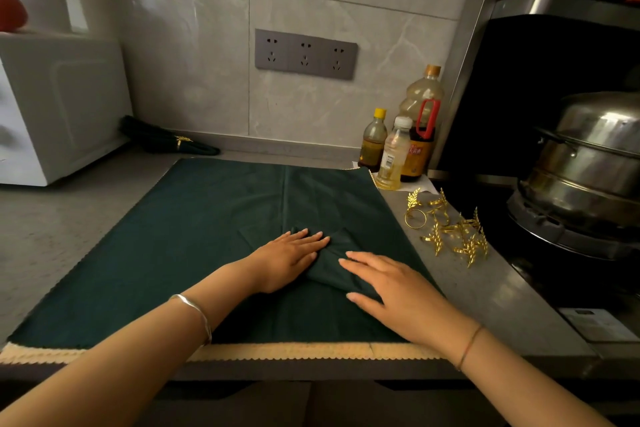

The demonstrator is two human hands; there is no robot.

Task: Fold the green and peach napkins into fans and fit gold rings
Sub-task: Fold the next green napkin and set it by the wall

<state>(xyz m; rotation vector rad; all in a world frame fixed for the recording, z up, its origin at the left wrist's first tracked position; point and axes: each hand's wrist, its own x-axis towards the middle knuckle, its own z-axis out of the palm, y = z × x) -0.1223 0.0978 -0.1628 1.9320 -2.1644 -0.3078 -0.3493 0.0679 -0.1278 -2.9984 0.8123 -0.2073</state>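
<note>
While the green napkin (207, 236) is spread flat on the counter (69, 218), a folded-over bit near its middle is pressed down by the left hand (287, 260) and right hand (391, 288). Fingers are kept straight, nothing gripped. The gold rings (450, 229) are piled just beside its right edge, and a peach edge (277, 352) is seen along the near side.

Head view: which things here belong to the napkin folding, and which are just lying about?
Job: green napkin, pressed flat by left hand and right hand; gold rings; ringed napkin by the wall.
Lying about: bottles; steamer pot; white appliance; wall sockets.
</note>
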